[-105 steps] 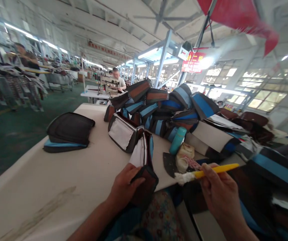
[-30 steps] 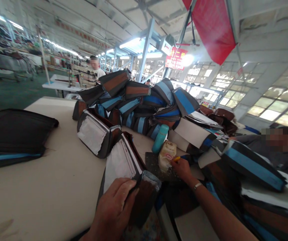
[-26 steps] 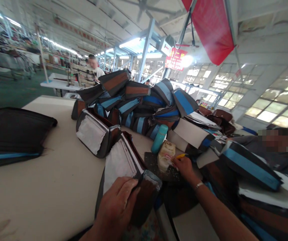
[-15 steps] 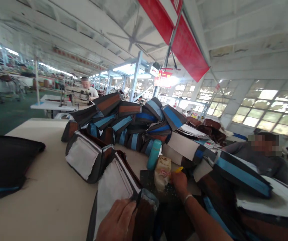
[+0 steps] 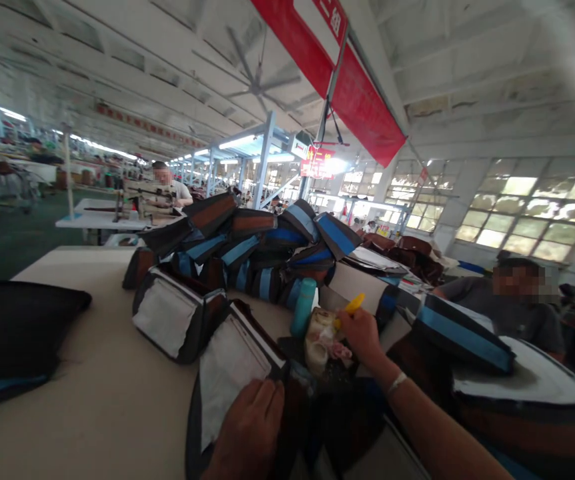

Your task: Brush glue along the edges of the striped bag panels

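The right hand (image 5: 362, 335), higher than half a second ago, pinches the yellow brush (image 5: 355, 304) at the grimy jug (image 5: 316, 347); the left hand (image 5: 251, 427) still grasps the near, white-panelled bag (image 5: 230, 373).

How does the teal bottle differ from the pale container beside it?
The teal bottle is slim and evenly coloured; the pale container is squat and stained. The right hand holds a yellow handle at the container, while no hand touches the bottle. Both sit close together before the pile of striped pieces.
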Demonstrator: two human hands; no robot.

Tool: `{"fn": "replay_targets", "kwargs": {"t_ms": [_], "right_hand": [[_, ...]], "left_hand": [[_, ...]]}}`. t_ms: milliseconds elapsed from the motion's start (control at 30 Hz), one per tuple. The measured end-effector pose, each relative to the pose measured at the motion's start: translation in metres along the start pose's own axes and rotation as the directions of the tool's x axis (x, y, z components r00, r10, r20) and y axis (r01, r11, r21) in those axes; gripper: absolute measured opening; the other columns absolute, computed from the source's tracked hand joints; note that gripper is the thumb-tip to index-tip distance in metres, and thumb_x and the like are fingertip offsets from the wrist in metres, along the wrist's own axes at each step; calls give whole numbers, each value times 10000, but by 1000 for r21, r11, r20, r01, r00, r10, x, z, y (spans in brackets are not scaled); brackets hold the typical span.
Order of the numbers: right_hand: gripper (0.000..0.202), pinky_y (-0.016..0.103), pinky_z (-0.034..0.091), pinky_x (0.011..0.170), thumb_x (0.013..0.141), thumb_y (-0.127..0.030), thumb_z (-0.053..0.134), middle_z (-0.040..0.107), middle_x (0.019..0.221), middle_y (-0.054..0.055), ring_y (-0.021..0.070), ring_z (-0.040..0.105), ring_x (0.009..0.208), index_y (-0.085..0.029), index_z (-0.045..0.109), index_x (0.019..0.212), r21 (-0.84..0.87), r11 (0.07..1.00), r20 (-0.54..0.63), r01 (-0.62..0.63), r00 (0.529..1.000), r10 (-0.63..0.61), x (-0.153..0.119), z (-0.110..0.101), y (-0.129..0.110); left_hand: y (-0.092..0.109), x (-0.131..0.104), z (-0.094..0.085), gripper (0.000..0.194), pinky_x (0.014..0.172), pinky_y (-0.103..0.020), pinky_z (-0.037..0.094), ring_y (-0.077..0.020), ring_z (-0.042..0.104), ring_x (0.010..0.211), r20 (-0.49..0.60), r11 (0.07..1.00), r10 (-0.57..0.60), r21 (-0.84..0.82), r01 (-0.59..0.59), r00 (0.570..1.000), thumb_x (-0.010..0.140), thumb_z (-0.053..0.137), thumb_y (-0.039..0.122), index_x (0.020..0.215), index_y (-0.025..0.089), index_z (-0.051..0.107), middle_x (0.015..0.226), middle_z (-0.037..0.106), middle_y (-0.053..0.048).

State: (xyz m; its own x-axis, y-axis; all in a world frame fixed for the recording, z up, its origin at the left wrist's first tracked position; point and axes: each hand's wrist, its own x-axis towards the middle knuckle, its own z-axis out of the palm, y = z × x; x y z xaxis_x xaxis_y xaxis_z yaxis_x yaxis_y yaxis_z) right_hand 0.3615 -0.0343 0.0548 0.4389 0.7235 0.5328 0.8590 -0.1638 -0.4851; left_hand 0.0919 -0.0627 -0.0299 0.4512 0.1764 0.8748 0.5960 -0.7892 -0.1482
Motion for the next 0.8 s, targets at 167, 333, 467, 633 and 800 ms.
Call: {"fn": "replay_targets", "kwargs": {"t_ms": [167, 333, 467, 633, 800], "right_hand": [[385, 231, 350, 490, 856, -486, 558, 539, 537, -8, 137, 490, 528, -188, 531, 615, 145, 973, 33, 182, 981, -189, -13, -46, -53], [351, 228, 258, 470, 869, -357, 570, 427, 499, -54, 86, 356, 467, -191, 480, 572, 284, 849, 136, 446, 858, -496, -43, -52, -95], [278, 259, 212, 496, 834, -264, 577, 433, 511, -56, 88, 349, 471, -196, 459, 592, 124, 780, 255, 614, 740, -623, -51, -40, -105], [169, 294, 205, 536, 844, -250, 559, 564, 597, -19, 116, 480, 523, -199, 532, 686, -106, 696, 318, 711, 687, -654, -47, -40, -113], [120, 292, 219, 539, 813, -261, 580, 596, 580, -21, 142, 551, 540, -219, 561, 703, -117, 607, 437, 786, 590, -679, -48, -34, -120]], "left_hand": [[18, 9, -2, 247, 647, -338, 550, -208, 575, 718, 129, 998, -41, -39, 46, 991, 870, 412, -11, 955, 84, 624, 804, 628, -88], [25, 9, 0, 186, 624, -330, 516, -200, 526, 693, 149, 997, -44, -49, 52, 988, 881, 444, 11, 900, 99, 607, 782, 589, -69], [27, 8, 0, 164, 606, -328, 467, -195, 504, 682, 202, 993, -43, -95, 63, 978, 905, 463, 58, 821, 149, 571, 775, 566, -52], [32, 7, 1, 150, 615, -342, 440, -195, 512, 687, 256, 992, -51, -98, 79, 965, 875, 509, 40, 801, 159, 560, 771, 569, -40], [34, 6, 2, 152, 627, -349, 438, -196, 521, 698, 265, 988, -52, -128, 89, 963, 888, 497, 55, 804, 167, 555, 789, 575, -46]]}}
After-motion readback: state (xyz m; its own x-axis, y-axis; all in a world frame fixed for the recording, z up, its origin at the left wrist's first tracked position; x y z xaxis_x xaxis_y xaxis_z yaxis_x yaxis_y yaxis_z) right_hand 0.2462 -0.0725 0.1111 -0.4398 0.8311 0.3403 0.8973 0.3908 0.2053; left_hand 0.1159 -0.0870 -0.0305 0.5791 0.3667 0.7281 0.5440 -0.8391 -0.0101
